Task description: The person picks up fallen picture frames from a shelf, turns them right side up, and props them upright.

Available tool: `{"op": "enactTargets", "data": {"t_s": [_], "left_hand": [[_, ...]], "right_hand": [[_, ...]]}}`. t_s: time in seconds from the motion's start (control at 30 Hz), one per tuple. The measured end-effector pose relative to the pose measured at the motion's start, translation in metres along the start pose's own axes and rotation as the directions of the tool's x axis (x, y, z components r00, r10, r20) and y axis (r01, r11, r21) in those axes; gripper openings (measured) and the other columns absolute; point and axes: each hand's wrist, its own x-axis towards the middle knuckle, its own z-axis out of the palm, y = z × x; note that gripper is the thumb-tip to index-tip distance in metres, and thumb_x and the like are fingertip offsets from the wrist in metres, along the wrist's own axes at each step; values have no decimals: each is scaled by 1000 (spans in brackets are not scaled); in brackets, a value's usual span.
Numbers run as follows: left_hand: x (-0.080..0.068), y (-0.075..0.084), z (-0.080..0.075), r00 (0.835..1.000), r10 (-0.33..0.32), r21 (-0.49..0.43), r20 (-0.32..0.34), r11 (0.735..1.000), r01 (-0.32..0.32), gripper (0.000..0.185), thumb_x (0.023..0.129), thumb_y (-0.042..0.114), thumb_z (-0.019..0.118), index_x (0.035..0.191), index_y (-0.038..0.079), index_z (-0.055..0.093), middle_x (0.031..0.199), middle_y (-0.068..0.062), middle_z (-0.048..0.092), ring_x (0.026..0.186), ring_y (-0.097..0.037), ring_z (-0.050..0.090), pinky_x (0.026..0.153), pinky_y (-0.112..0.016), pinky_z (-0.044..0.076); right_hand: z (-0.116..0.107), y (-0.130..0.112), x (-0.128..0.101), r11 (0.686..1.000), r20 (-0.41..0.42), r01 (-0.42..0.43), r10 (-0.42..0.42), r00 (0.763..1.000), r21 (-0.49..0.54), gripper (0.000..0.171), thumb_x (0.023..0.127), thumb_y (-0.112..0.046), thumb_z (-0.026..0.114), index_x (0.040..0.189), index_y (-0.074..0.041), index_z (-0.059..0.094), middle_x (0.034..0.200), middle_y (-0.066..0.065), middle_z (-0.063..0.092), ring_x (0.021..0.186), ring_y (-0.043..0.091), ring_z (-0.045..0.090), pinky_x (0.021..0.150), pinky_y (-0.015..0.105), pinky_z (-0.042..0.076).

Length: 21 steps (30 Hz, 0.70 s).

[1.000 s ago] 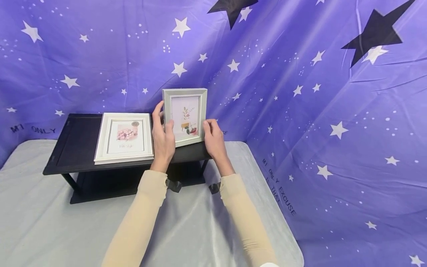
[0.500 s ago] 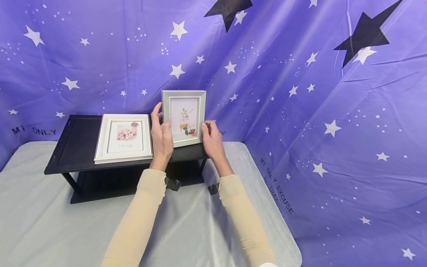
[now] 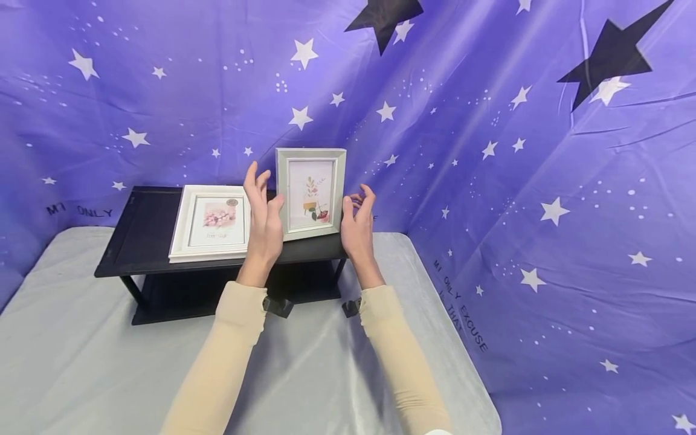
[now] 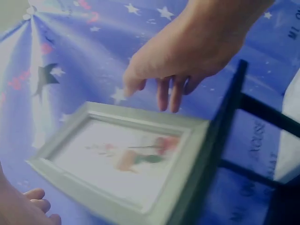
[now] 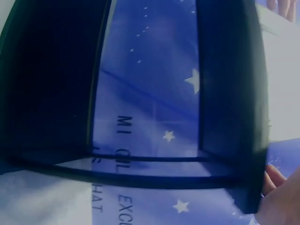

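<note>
**Small frame stands on its own as both hands hover beside it**

On the left of a black shelf [image 3: 141,232] set on a grey cloth [image 3: 81,362], a wide white frame [image 3: 211,222] lies flat on its back, a pink flower print showing through its glass. Just right of it, the person's left hand [image 3: 264,220] is raised with fingers straight and spread, gripping nothing; in the left wrist view its fingertips hang a little above the edge of the small grey frame [image 3: 311,192] without touching. That frame, holding a print of a plant, stands upright near the right end of the shelf, close to the front edge. At its right side the right hand [image 3: 359,222] is lifted, fingers loosely curled and apart, also holding nothing and clear of the frame. A purple backdrop with white stars [image 3: 516,151] hangs behind and runs along the right.

Judging from the layout, the standing-up of the small frame looks done: it keeps upright with no hand on it. 1 of the 2 frames stands; the wide white one has not been raised.
</note>
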Motion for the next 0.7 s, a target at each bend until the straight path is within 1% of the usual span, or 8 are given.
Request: {"op": "enactTargets", "data": {"t_s": [0.1, 0.2, 0.33, 0.4, 0.5, 0.57, 0.63, 0.7], "left_hand": [[2, 17, -9, 999, 51, 30, 5, 998, -51, 77, 101, 19, 44, 171, 16, 11, 171, -14, 26, 167, -23, 20, 135, -45, 19], [3, 29, -19, 996, 84, 90, 16, 992, -85, 75, 102, 17, 47, 170, 16, 16, 171, -13, 28, 165, -20, 23, 134, -46, 19], [4, 43, -37, 992, 120, 207, 36, 970, -125, 71, 104, 14, 51, 170, 16, 24, 173, -10, 30, 163, -16, 26, 133, -47, 21], [4, 49, -45, 988, 152, 255, 15, 955, -151, 66, 103, 11, 53, 167, 12, 33, 169, -11, 37, 159, -17, 33, 131, -45, 26], [3, 59, -59, 978, 200, 292, -61, 940, -175, 53, 101, 6, 54, 154, 3, 50, 155, -16, 51, 148, -22, 47, 121, -41, 37], [1, 64, -68, 969, 219, 311, -118, 934, -173, 43, 100, 4, 55, 142, 0, 60, 142, -19, 59, 136, -26, 55, 112, -42, 43], [-1, 69, -77, 965, 216, 336, -150, 929, -156, 36, 99, 3, 55, 134, -2, 64, 133, -20, 62, 127, -29, 58, 104, -44, 46], [-2, 74, -87, 968, 191, 383, -161, 916, -117, 32, 100, 6, 55, 129, 0, 67, 128, -18, 64, 121, -30, 59, 101, -48, 47]], "right_hand": [[3, -13, -2, 999, -21, 39, -39, 999, 12, 50, 113, -38, 49, 160, -24, 35, 149, 14, 55, 139, 25, 54, 119, 49, 42], [5, -27, -7, 997, -34, 78, -78, 996, 1, 51, 112, -37, 50, 159, -24, 36, 153, 15, 51, 143, 29, 50, 120, 48, 40], [13, -48, -15, 988, -57, 155, -157, 986, -27, 50, 110, -31, 53, 158, -20, 41, 152, 11, 51, 143, 27, 48, 122, 44, 38], [18, -60, -19, 975, -71, 222, -223, 972, -28, 47, 109, -27, 55, 154, -16, 48, 148, 10, 55, 139, 24, 51, 120, 43, 38], [27, -80, -25, 944, -72, 329, -329, 942, -3, 38, 107, -19, 58, 143, -9, 60, 137, 9, 63, 127, 23, 58, 112, 41, 42], [33, -94, -31, 928, -48, 372, -371, 928, 30, 33, 105, -16, 58, 136, -6, 66, 123, 10, 68, 111, 23, 63, 99, 37, 48], [41, -105, -37, 924, -8, 378, -378, 926, 62, 28, 105, -15, 59, 128, -5, 70, 101, 8, 68, 90, 21, 64, 83, 32, 50], [49, -115, -43, 927, 37, 367, -370, 928, 74, 24, 105, -16, 60, 123, -7, 72, 82, 5, 64, 72, 18, 59, 68, 28, 47]]}}
